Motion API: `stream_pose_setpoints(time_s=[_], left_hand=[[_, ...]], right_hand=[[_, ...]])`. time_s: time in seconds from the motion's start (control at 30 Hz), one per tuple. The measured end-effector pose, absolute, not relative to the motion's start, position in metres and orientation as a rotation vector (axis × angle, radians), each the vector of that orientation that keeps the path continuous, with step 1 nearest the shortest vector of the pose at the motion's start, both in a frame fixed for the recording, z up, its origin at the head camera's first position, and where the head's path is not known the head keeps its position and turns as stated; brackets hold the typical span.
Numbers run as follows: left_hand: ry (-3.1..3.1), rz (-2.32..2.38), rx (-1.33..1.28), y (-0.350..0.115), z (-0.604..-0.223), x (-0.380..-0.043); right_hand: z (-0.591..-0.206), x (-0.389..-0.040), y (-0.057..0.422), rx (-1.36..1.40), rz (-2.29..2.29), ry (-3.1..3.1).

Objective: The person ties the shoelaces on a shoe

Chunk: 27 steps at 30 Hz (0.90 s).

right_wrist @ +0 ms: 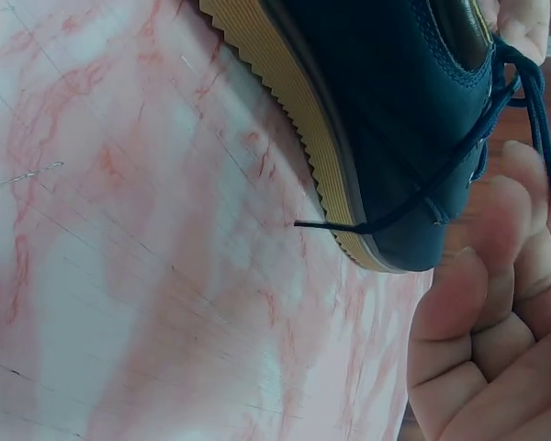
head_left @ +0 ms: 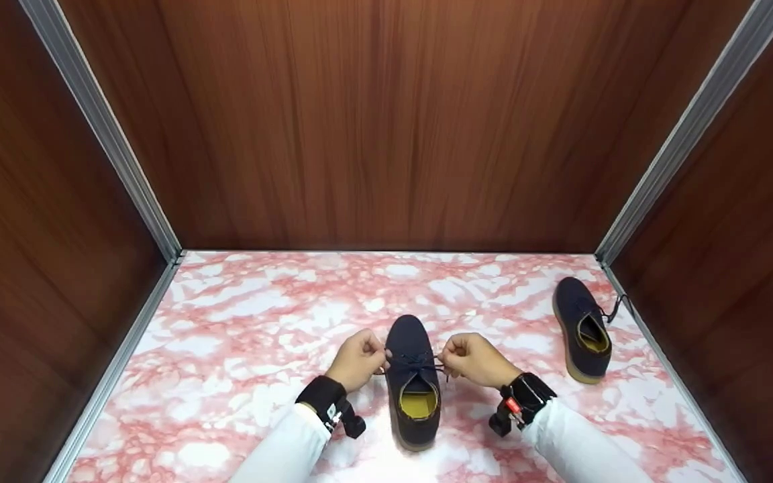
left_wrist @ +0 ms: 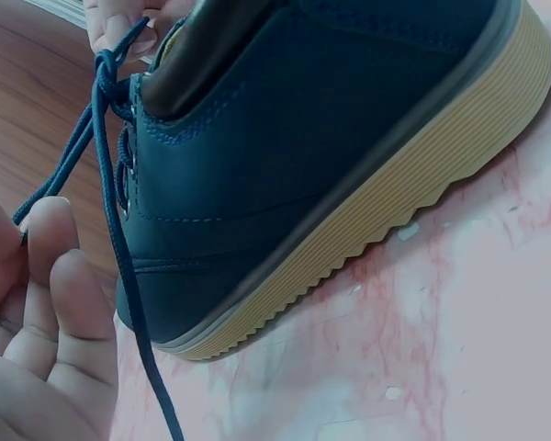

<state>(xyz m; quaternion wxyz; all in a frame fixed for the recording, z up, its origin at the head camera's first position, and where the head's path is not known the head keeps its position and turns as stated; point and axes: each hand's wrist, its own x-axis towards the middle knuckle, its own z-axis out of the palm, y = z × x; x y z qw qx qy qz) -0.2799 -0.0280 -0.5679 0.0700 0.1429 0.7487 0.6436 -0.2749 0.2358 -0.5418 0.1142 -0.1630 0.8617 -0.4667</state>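
Observation:
A dark navy shoe (head_left: pixel 412 335) with a yellow insole stands on the floor between my hands, toe pointing away. Its lace (left_wrist: pixel 112 175) is looped into a bow over the tongue. My left hand (head_left: pixel 357 360) pinches one loop of the lace on the shoe's left side. On the other side, my right hand (head_left: pixel 477 360) pinches the opposite loop between thumb and forefinger. A loose lace end hangs down past each side of the shoe; the one in the right wrist view has a dark tip (right_wrist: pixel 317 224).
A matching navy shoe (head_left: pixel 581 329) stands at the right, near the side wall, its lace trailing toward the metal edge strip. Wood-grain panels (head_left: pixel 386 127) enclose the back and both sides. The surface (head_left: pixel 245 322) has a red and white marbled pattern.

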Motion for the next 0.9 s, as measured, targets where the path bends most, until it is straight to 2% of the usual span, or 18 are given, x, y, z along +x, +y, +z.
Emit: stream_pose_setpoints(time_s=[0.13,0.5,0.9], left_hand=[[2.254,1.907,0.407,-0.028,-0.570,-0.284],[2.504,1.625,0.566,-0.031,-0.562,-0.286],[2.583,1.429,0.637,-0.040,-0.557,-0.288]], right_hand=[[-0.542,-0.275,0.236,-0.459,-1.392,2.532],[-0.540,-0.275,0.235,-0.606,-1.342,2.596],[-0.537,-0.273,0.234,-0.471,-1.156,2.735]])
